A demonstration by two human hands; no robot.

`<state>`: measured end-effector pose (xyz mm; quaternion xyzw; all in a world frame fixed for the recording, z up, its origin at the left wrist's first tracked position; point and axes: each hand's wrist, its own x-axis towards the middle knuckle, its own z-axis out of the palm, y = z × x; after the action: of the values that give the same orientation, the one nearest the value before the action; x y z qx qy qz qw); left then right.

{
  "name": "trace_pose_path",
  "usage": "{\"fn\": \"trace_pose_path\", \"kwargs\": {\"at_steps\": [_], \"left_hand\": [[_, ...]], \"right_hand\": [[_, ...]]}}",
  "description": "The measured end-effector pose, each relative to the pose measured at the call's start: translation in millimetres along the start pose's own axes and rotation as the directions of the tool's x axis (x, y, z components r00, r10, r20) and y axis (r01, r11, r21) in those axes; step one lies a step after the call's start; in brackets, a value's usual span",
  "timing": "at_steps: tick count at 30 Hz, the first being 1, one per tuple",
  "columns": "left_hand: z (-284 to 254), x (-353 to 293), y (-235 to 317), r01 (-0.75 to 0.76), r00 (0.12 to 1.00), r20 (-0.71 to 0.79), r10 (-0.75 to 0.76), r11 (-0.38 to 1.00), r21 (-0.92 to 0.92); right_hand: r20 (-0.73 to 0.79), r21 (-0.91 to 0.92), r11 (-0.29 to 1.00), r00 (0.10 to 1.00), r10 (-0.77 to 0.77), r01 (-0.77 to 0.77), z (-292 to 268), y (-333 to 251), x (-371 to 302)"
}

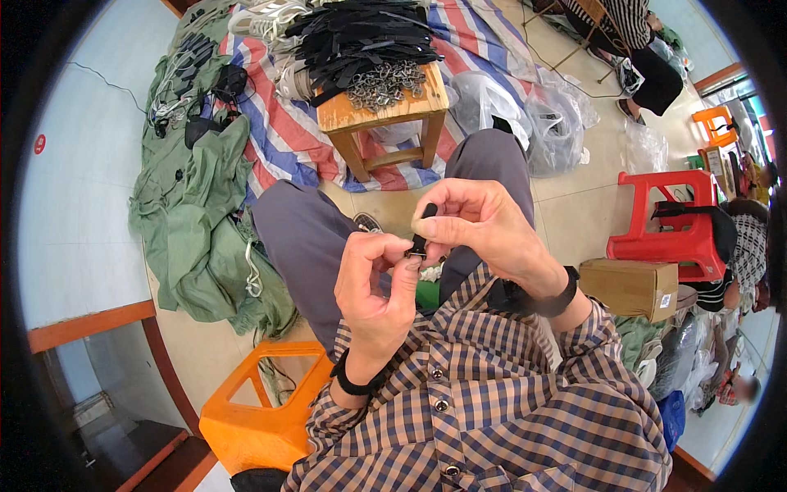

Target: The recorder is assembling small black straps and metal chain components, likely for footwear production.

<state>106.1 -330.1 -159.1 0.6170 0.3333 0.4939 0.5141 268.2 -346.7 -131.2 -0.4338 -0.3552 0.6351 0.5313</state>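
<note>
Above my lap, my left hand (375, 283) pinches the lower end of a short black strap (423, 232) between thumb and finger. A small metal buckle (416, 255) shows at that end, partly hidden by the fingertips. My right hand (485, 223) grips the strap's upper part with thumb and forefinger. Ahead of my knees stands a wooden stool (381, 119). It bears a heap of black straps (361, 41) and a pile of small metal buckles (387, 84).
Green cloth (201, 238) spreads along the left. A striped tarp (287, 139) lies under the stool, with clear plastic bags (553, 123) beside it. An orange stool (258, 418) is near left; a red stool (668, 217) and cardboard box (627, 287) are right. Other people sit at right.
</note>
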Motion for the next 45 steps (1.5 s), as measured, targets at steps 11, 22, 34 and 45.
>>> {"fn": "trace_pose_path", "kwargs": {"at_steps": [11, 22, 34, 45], "left_hand": [[-2.1, 2.7, 9.7, 0.088, 0.996, 0.026, -0.088, 0.996, -0.006], [-2.7, 6.2, 4.1, 0.028, 0.999, 0.041, -0.025, 0.997, -0.075], [-5.1, 16.3, 7.7, -0.211, 0.97, 0.185, 0.159, 0.929, 0.304], [2.8, 10.3, 0.1, -0.305, 0.951, 0.089, 0.297, 0.844, 0.441]], "right_hand": [[0.108, -0.114, 0.993, 0.994, 0.034, -0.022, -2.7, -14.2, -0.9], [0.117, -0.164, 0.984, 0.992, -0.051, 0.07, -3.2, -12.4, 0.6], [0.037, -0.192, 0.981, 0.999, 0.018, -0.01, -3.3, -11.9, 1.6], [-0.027, -0.202, 0.979, 1.0, 0.008, -0.014, -2.7, -9.1, 4.2]]}}
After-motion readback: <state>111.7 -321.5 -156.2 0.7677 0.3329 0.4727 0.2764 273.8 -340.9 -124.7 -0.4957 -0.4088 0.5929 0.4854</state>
